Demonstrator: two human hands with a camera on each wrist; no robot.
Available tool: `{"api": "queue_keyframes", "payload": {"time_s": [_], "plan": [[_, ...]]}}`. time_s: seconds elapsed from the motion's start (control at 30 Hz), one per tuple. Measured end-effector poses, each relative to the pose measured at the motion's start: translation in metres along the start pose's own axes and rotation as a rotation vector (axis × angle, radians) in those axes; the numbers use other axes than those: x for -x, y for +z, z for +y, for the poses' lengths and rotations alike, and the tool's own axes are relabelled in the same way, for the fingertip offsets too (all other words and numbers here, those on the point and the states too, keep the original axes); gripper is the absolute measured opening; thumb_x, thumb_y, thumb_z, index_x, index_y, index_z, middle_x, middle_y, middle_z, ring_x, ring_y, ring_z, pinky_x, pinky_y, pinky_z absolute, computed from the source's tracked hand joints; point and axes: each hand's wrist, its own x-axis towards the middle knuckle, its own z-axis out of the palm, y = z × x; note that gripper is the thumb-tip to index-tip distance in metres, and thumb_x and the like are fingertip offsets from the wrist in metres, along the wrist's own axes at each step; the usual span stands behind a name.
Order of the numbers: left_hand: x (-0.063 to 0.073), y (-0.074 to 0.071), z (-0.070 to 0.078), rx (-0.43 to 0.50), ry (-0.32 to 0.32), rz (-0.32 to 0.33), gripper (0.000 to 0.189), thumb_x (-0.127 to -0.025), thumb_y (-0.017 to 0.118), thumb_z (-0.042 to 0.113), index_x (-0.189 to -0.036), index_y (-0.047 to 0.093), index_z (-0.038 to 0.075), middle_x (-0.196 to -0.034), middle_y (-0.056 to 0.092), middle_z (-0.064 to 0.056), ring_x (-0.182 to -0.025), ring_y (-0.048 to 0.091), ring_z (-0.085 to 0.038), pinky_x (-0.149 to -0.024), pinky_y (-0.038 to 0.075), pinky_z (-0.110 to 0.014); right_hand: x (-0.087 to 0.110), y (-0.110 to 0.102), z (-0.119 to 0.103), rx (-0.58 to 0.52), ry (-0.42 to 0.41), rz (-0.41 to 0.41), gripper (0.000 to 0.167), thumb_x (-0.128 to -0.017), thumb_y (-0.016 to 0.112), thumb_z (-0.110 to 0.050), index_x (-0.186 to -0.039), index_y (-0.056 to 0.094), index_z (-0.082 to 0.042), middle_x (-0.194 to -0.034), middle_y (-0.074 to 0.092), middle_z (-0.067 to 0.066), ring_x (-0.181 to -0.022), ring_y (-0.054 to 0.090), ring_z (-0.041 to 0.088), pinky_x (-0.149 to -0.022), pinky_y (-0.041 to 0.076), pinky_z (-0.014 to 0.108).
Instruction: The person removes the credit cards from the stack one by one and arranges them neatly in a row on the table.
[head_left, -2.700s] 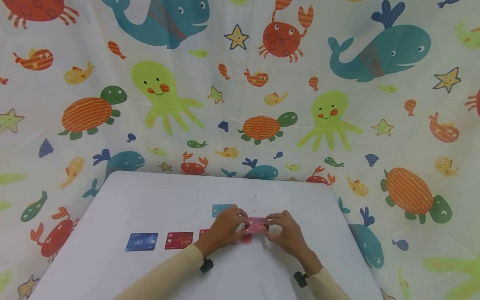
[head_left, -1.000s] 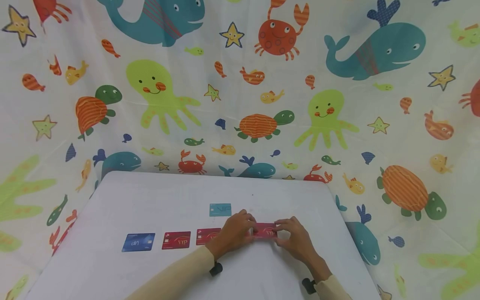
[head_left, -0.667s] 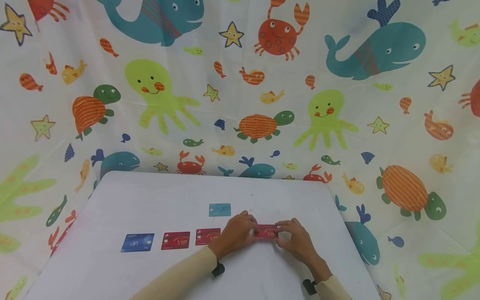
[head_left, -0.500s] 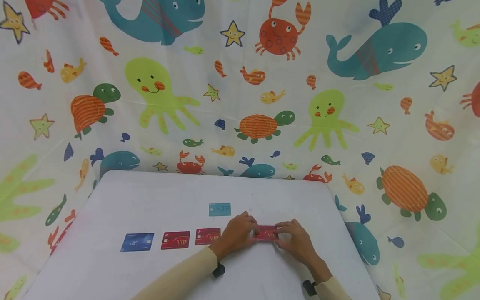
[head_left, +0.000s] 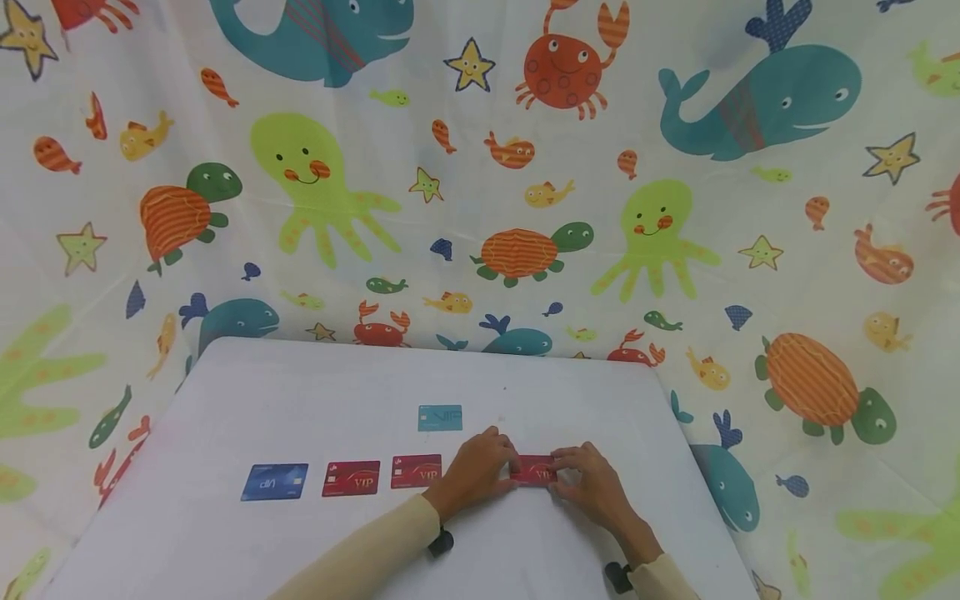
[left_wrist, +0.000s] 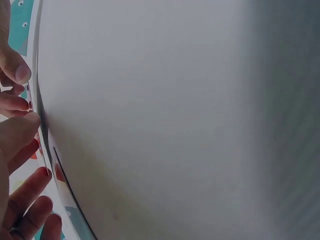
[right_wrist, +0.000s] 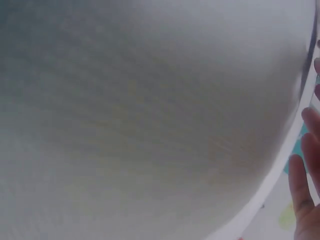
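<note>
Pinching 1 card (head_left: 535, 472), legible only in head view.

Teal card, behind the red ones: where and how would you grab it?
I'd probably pinch the teal card by its short edges, from above: it looks flat on the white table, and both short ends are unobstructed. The left hand is nearest, but both it and the right hand hold the rightmost red card.
</note>
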Motion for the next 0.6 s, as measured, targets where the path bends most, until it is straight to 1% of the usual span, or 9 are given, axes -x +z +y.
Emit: {"api": "queue_keyframes", "payload": {"time_s": [0.17,0.43,0.6], "plan": [[0.0005,0.0032,-0.0002,-0.019,0.019,0.024,0.023,-0.086,0.09,0.037,-0.104,0.085,0.025,-0.105,0.08,0.008,-0.096,0.065,-0.01,-0.085,0.058,-0.021,0.0012,0.0017,0.0013,0.001,-0.003,-0.006,0.025,-0.079,0.096,-0.019,-0.1,0.084,-0.026,-0.115,0.079,-0.011,-0.099,0.059,0.006,-0.084,0.056,0.026],[-0.0015,0.0004,0.0043,-0.026,-0.031,-0.032,0.023,-0.087,0.089,0.037,-0.107,0.085,0.026,-0.108,0.079,0.008,-0.1,0.065,-0.01,-0.089,0.059,-0.022,0.0017,0.0021,-0.0008,0.003,0.006,-0.012,0.025,-0.08,0.095,-0.018,-0.101,0.084,-0.025,-0.115,0.079,-0.009,-0.1,0.059,0.007,-0.085,0.056,0.026],[-0.0012,0.0003,0.0043,-0.038,-0.035,-0.031,0.024,-0.087,0.089,0.036,-0.108,0.085,0.026,-0.108,0.078,0.008,-0.099,0.065,-0.01,-0.09,0.059,-0.023,0.0014,0.0032,-0.0026,0.018,-0.019,0.0,0.025,-0.079,0.096,-0.018,-0.101,0.084,-0.023,-0.115,0.079,-0.008,-0.099,0.06,0.009,-0.084,0.057,0.027]]}}
